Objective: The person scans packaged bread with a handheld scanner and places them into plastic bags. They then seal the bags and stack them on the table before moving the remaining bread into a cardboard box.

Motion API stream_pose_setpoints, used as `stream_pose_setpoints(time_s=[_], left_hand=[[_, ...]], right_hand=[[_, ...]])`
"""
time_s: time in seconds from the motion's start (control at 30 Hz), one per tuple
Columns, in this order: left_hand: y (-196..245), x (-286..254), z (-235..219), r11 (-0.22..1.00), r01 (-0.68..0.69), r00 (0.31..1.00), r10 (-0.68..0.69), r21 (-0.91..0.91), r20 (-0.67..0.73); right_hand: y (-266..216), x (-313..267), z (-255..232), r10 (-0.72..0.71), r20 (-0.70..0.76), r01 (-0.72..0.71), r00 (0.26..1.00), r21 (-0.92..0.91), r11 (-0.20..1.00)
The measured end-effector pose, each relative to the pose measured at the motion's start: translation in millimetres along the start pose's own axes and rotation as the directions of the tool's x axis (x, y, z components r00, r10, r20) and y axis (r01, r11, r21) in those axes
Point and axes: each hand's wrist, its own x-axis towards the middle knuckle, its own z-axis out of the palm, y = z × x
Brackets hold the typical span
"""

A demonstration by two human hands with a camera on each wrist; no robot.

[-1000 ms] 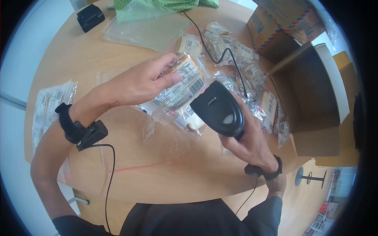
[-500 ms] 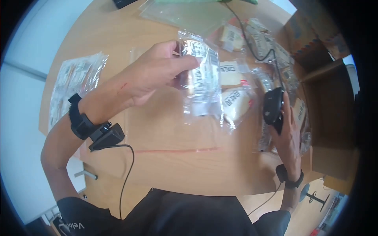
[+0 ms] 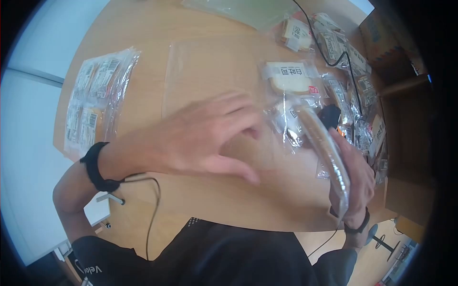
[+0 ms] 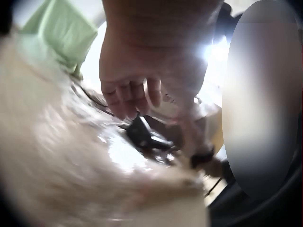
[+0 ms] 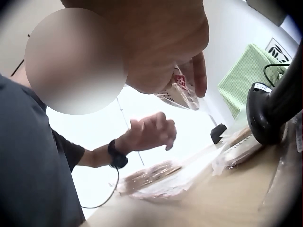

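My right hand (image 3: 355, 174) grips a clear-wrapped packet of sliced bread (image 3: 327, 148), seen edge-on in the head view. In the right wrist view, part of the packet's wrapper (image 5: 181, 90) shows beside the fingers. A black barcode scanner (image 3: 329, 116) rests by the packets just beyond that hand, partly hidden behind the held bread. My left hand (image 3: 205, 136), blurred, hovers over the table with thumb and fingers spread and nothing in them. One bread packet (image 3: 288, 78) lies label up past its fingertips, and another (image 3: 286, 117) sits partly behind the held one.
Several bread packets (image 3: 334, 45) lie heaped at the right, crossed by the scanner's black cable (image 3: 312, 33). Beside them an open cardboard box (image 3: 405, 148) stands at the table's edge. Bagged bread packets (image 3: 93, 102) lie at the left, a clear plastic bag (image 3: 248, 14) at the back.
The bread packet has passed from my left hand to my right. My right hand has put the scanner down at the right. My left hand has let go, its fingers now spread.
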Motion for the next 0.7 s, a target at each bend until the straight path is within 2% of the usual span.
stream_pose_setpoints(time_s=[0.03,0.1,0.17,0.27,0.33,0.37,0.43,0.47,0.5,0.53,0.57,0.63,0.7], left_hand=[[-10,-10,3,1.000,-0.003,1.000,0.003,-0.004,0.003],[-29,-24,10,0.961,0.012,0.991,-0.049,0.277,0.127],[-43,-30,23,0.971,0.024,0.989,-0.058,0.237,0.138],[-47,-32,28,0.985,0.040,0.986,-0.066,0.165,0.153],[-45,-30,24,0.989,0.042,0.986,-0.064,0.139,0.154],[-41,-27,20,0.991,0.045,0.992,-0.059,0.127,0.107],[-31,-22,8,0.992,0.041,0.996,-0.050,0.120,0.068],[-25,-19,1,0.993,0.037,0.999,-0.039,0.110,0.019],[-20,-18,-3,0.995,0.033,0.999,-0.030,0.096,-0.026],[-17,-17,-6,0.995,0.026,1.000,-0.025,0.100,-0.014],[-14,-16,-9,0.995,0.026,1.000,-0.024,0.098,-0.017],[-12,-15,-11,0.995,0.020,1.000,-0.019,0.093,-0.010],[-15,-17,-12,0.972,0.041,0.996,-0.022,0.231,-0.083]], right_hand=[[-3,-3,-3,0.005,0.002,-0.005,1.000,-0.002,1.000],[-9,-9,-11,-0.028,0.039,0.027,0.999,0.028,0.999],[-9,-17,-11,-0.089,0.112,0.093,0.990,-0.024,0.995],[-17,-29,-1,-0.160,0.108,0.166,0.981,-0.042,0.985],[-35,-32,3,-0.231,0.114,0.232,0.966,0.007,0.973],[-40,-30,6,-0.354,0.141,0.358,0.925,-0.002,0.934],[-48,-24,29,-0.606,0.005,0.600,0.796,-0.152,0.786],[-55,-16,35,-0.601,0.001,0.594,0.799,-0.160,0.789],[-62,-7,40,-0.585,0.093,0.585,0.806,-0.271,0.764],[-69,2,46,-0.554,0.182,0.578,0.812,-0.378,0.723],[-70,16,57,-0.546,0.176,0.568,0.819,-0.387,0.727],[-66,39,82,-0.427,0.296,0.514,0.854,-0.600,0.613],[-68,49,94,-0.380,0.330,0.503,0.864,-0.555,0.662]])
